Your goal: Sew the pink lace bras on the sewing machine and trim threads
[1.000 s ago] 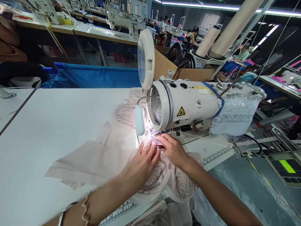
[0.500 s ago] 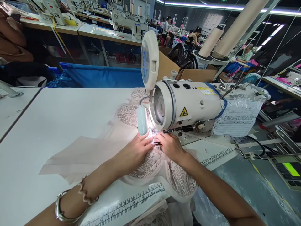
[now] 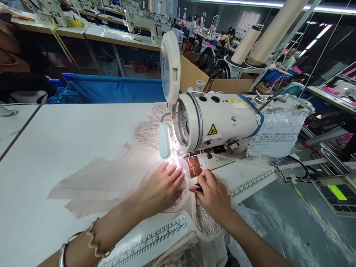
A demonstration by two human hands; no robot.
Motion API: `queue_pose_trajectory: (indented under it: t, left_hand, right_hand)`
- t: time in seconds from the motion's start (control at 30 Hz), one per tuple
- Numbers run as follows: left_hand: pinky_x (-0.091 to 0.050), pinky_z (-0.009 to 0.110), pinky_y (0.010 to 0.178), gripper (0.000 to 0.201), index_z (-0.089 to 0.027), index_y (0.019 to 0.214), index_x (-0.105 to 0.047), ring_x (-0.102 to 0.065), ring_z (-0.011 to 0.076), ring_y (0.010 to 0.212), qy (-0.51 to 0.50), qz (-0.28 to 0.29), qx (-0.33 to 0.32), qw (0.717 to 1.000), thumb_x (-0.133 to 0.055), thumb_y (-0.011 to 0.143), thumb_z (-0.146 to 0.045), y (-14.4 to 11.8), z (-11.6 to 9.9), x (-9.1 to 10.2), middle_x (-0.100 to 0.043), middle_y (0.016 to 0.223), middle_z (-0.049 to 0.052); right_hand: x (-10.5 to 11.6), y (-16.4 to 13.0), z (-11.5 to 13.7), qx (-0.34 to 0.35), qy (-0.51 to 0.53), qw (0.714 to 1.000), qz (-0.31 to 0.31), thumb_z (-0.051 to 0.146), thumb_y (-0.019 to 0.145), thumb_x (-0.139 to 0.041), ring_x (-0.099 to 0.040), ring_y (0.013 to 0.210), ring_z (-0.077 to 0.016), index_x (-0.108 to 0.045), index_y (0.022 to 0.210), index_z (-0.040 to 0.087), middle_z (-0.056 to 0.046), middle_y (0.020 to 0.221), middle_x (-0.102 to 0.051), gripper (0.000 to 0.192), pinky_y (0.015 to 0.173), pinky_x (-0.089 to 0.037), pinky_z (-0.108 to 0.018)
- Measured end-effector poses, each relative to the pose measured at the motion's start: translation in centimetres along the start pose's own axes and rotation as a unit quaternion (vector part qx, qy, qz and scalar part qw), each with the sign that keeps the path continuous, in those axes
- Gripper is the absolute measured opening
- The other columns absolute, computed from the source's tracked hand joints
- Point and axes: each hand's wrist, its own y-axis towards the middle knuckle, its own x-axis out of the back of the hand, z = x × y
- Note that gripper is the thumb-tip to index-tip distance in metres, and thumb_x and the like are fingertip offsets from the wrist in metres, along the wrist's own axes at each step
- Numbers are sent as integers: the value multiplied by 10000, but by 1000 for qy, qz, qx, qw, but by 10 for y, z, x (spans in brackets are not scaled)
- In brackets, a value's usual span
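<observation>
Pale pink lace fabric (image 3: 147, 134) lies under the lit needle area of a white sewing machine (image 3: 215, 120). My left hand (image 3: 167, 185) rests on the cloth just in front of the needle, palm down with its fingers stretched out. To its right, my right hand (image 3: 213, 194) is closed, thumb and fingertips pinched at the fabric's edge. A small dark tool (image 3: 198, 187) shows between its fingers; its kind is mostly hidden. Beside the needle area a reddish-brown plate (image 3: 194, 166) is exposed. The needle itself is lost in glare.
A pale blue lamp (image 3: 164, 141) hangs left of the needle. The machine's round end cover (image 3: 170, 68) stands swung up. Ruler markings (image 3: 155, 237) run along the table's front edge. Behind are a cardboard box (image 3: 230, 86) and blue cloth (image 3: 111, 89).
My right hand has moved back towards me and right, away from the needle, carrying the dark tool. My left hand has shifted slightly nearer. The brown plate has come into view.
</observation>
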Motion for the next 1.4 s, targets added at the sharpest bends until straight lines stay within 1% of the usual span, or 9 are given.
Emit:
queue_pose_trajectory:
  t: [0.07, 0.13, 0.23, 0.33, 0.43, 0.67, 0.87, 1.23, 1.4]
  left_hand:
    - [-428, 502, 998, 308, -130, 1118, -657, -579, 313, 1144, 8, 15, -6, 1000, -467, 993, -338, 0, 1, 2, -659, 1201, 159]
    - [-407, 498, 1031, 294, -110, 1069, -672, -591, 304, 1139, 21, 14, -22, 999, -426, 1001, -255, 1, 3, 3, -667, 1198, 167]
    - [-366, 471, 1086, 346, -75, 1135, -659, -636, 263, 1084, 41, 0, -50, 998, -347, 986, -99, 2, 8, 3, -704, 1149, 153]
    - [-351, 489, 1094, 355, -95, 1225, -627, -642, 260, 1088, 20, 4, -53, 998, -360, 993, -113, 2, 10, 5, -713, 1151, 133]
    - [-369, 496, 1068, 338, -163, 1203, -648, -627, 251, 1096, -17, 9, -37, 999, -375, 1005, -137, 2, 9, 6, -703, 1163, 111]
    - [-342, 491, 1046, 345, -169, 1004, -707, -590, 267, 1139, -15, -10, -12, 1000, -364, 1035, -167, 1, 10, 2, -690, 1163, 102]
    - [-279, 512, 1068, 439, -140, 1237, -623, -585, 309, 1184, 25, 0, 0, 1000, -288, 1068, -370, -2, 13, 2, -685, 1193, 148]
    - [-238, 539, 1063, 653, -99, 1264, -622, -522, 323, 1301, 44, -23, 7, 999, -141, 1066, -493, -5, 16, -5, -656, 1313, 174]
    - [-254, 548, 1050, 615, -115, 1341, -558, -497, 334, 1328, 45, 9, 26, 999, -173, 1061, -505, -3, 16, -1, -620, 1361, 181]
  right_hand:
    - [-6, -2, -4, 49, 5, 998, -28, 273, 967, -538, -567, 689, -153, -556, 728, 201, -24, 809, -595, 250, 600, -373, -268]
    - [-9, 4, -11, 77, 7, 996, -32, 262, 955, -529, -565, 637, -151, -552, 700, 199, -16, 711, -609, 264, 601, -366, -271]
    - [-2, 22, -22, 51, 14, 998, 30, 200, 889, -543, -595, 601, -154, -643, 900, 181, 0, 664, -668, 102, 579, -356, -256]
    - [10, 42, -24, 44, 20, 989, 138, 119, 805, -542, -660, 680, -158, -591, 1309, 259, 24, 795, -758, 526, 599, -370, -235]
    - [18, 57, -19, 50, -17, 978, 204, 90, 758, -552, -680, 717, -182, -483, 1463, 329, 19, 850, -784, 748, 615, -377, -253]
    - [15, 71, -14, 65, -53, 974, 213, 127, 774, -565, -689, 743, -222, -505, 1459, 298, -31, 845, -785, 709, 602, -363, -286]
    - [13, 74, -22, 94, -23, 978, 183, 110, 776, -563, -687, 813, -189, -592, 1375, 328, -10, 930, -788, 638, 627, -381, -257]
    - [10, 80, -32, 112, 12, 978, 177, 128, 830, -583, -681, 886, -173, -665, 1290, 321, -8, 1024, -776, 505, 720, -438, -243]
    - [8, 82, -34, 104, 14, 981, 165, 136, 852, -598, -675, 927, -169, -690, 1230, 339, 14, 1040, -774, 438, 739, -426, -246]
